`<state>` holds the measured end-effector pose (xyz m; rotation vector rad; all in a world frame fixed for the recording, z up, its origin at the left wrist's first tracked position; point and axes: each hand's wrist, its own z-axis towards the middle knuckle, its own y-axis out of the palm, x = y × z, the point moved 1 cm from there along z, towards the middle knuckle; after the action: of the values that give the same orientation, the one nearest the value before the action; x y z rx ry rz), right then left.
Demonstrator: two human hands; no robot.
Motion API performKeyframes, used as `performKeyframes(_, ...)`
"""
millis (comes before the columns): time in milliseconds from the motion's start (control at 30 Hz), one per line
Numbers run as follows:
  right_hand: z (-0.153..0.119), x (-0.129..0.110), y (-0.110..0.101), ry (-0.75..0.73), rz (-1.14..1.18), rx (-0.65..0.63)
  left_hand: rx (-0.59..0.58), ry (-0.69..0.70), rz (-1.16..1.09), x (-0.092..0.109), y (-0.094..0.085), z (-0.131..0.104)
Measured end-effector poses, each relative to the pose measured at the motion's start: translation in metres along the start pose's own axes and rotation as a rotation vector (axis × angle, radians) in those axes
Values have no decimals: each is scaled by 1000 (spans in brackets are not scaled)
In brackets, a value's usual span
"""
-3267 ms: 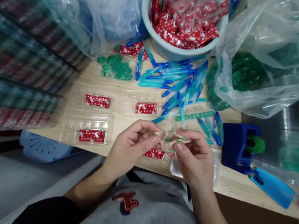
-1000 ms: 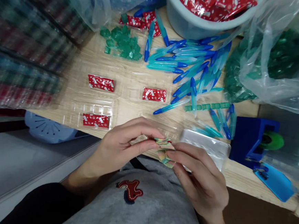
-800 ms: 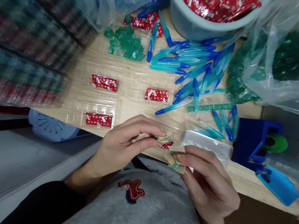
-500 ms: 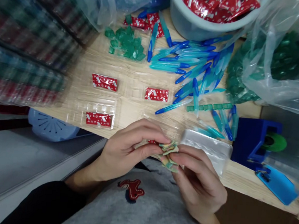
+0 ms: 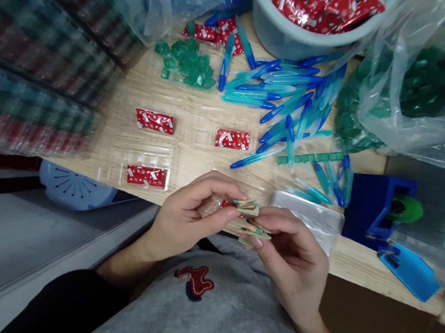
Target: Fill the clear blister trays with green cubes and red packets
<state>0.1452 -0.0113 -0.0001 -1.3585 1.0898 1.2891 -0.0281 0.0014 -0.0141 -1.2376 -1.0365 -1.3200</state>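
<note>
My left hand [image 5: 191, 215] pinches a small stack of thin patterned pieces [image 5: 247, 205], pale green with yellow and orange, between thumb and fingers. My right hand [image 5: 295, 264] grips a second bunch of the same thin pieces [image 5: 256, 230] just below and to the right. What they are exactly I cannot make out. Both hands are above the table's near edge, in front of the grey shirt. Partly hidden behind my left fingers lies a red packet [image 5: 225, 203]. Red dotted packets [image 5: 232, 139] sit in clear plastic trays [image 5: 204, 137] farther back.
Blue-tipped turquoise plastic pieces [image 5: 286, 84] lie heaped behind, near green cubes [image 5: 194, 64]. A tub [image 5: 286, 35] of red packets stands at the back. At right are a silvery flat packet [image 5: 314, 217], a tape dispenser [image 5: 373, 209] and a clear bag [image 5: 414, 120]. Stacked filled packs [image 5: 41, 70] rise at left.
The bunch of thin pieces, close together before, is now parted into two stacks. My right hand has turned, with its thumb showing on top of its pieces.
</note>
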Motion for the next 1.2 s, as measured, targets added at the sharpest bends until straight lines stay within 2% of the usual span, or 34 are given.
performKeyframes(133,3,0,5,136,128,83,-20,24,43,-1,0,-2)
performKeyframes(233,2,0,6,183,176,101,-29,25,57,-1,0,-1)
performKeyframes(367,0,-1,6,167,176,102,-12,24,51,-3,2,-1)
performKeyframes(600,0,0,7,182,174,137,-69,13,-20,-5,3,3)
performKeyframes(933,-7,4,8,76,16,179,83,-25,-40,-9,9,1)
performKeyframes(1200,-7,7,11,91,38,172,-15,-16,-21,-7,11,0)
